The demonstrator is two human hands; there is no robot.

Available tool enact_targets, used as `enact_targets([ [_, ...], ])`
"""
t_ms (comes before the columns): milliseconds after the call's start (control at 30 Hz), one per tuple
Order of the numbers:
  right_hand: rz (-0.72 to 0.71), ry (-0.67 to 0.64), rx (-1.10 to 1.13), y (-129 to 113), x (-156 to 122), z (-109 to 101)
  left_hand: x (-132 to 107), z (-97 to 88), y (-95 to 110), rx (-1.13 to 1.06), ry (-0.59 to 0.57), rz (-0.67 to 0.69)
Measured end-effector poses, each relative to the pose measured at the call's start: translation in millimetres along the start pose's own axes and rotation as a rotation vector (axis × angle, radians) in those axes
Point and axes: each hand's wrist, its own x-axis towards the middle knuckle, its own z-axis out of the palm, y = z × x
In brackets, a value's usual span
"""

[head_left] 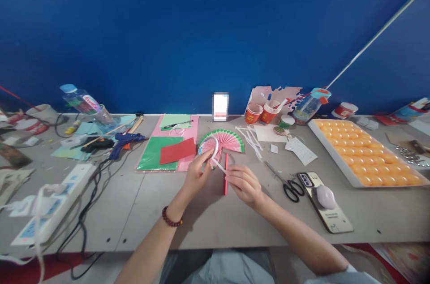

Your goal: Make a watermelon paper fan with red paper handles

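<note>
My left hand (199, 172) grips a roll of white tape (217, 144), its ring standing up above the fingers. A narrow strip of tape (219, 165) stretches from the roll to my right hand (247, 185), whose fingertips pinch its end. Behind the hands lies a pleated paper fan (231, 139), pink with a green edge like a watermelon slice; the roll and left hand hide part of its left side. A thin red stick (226, 181) lies below the fan, partly covered by my right fingers.
Left are colored paper sheets (154, 154), a blue glue gun (119, 143), cables and a power strip (60, 203). To the right lie scissors (285, 183), a phone (336, 219) with a white mouse (325, 197), and a tray of orange balls (349, 175). Paper cups (254, 114) stand behind.
</note>
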Motion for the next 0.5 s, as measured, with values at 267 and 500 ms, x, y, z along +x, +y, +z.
enact_targets([
  [267,-0.127,-0.137,-0.093,-9,5,-8,0,-0.8,5,-0.109,0.072,-0.062],
  [500,-0.250,-0.185,-0.137,-12,16,-16,0,6.8,11,-0.147,0.111,-0.170],
])
